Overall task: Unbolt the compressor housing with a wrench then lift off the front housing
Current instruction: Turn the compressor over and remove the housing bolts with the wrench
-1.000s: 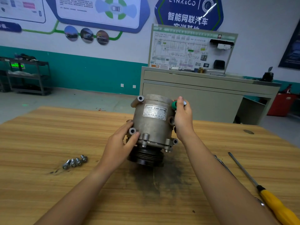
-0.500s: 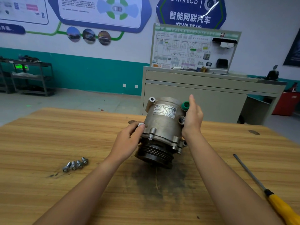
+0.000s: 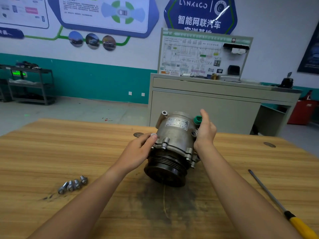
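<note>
The grey metal compressor [image 3: 176,135] lies tilted on the wooden table [image 3: 51,152], its black pulley [image 3: 164,171] pointing toward me and down. My left hand [image 3: 138,152] grips the housing's left side at a mounting lug near the flange. My right hand [image 3: 205,131] presses flat against the right side, fingers straight up beside the green port cap [image 3: 197,120]. Several removed bolts [image 3: 73,184] lie in a row on the table to the left.
A screwdriver with a yellow handle [image 3: 283,209] lies on the table at the right. A dark oily stain [image 3: 165,204] marks the wood under the compressor. A grey cabinet [image 3: 215,109] with a display board stands behind the table.
The compressor has been tipped from upright on its pulley toward me, so the pulley faces forward. My right hand went from curled at the green cap to flat against the side.
</note>
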The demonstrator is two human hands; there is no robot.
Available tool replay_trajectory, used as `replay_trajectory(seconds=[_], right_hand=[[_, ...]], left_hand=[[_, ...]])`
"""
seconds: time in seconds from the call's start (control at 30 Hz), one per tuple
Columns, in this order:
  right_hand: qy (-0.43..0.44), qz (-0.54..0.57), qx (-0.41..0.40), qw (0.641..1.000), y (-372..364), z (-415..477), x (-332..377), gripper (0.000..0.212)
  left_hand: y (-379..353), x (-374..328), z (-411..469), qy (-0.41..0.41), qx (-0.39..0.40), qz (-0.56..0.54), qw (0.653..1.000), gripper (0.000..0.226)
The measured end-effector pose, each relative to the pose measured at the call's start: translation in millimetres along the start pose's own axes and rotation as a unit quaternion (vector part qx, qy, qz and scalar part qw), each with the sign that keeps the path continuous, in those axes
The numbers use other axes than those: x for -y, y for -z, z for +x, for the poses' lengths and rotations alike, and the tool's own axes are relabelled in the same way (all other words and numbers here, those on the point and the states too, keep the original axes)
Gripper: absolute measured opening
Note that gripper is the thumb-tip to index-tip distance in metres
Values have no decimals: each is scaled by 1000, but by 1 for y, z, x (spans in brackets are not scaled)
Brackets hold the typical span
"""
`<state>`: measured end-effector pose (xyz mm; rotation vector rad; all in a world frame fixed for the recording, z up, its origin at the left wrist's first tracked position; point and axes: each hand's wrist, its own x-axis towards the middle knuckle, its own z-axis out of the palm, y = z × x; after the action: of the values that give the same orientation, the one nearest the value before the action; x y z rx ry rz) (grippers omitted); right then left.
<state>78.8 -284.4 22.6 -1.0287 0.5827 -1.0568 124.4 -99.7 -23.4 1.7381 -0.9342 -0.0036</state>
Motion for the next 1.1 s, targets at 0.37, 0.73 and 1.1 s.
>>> replay_trajectory(seconds=[0.37,0.73,1.1], right_hand=[[-9,-159,-4,987,-14,19,-12,28],[-173,-393,261,864,39,21,-9,74],[-34,-302,227,925,68,-8,-44,48]], left_hand=[[11,7,21,78,50,-1,996,41],[12,15,29,121,79,-72,987,37],[-6,34,24,52,-16,69,996,26]])
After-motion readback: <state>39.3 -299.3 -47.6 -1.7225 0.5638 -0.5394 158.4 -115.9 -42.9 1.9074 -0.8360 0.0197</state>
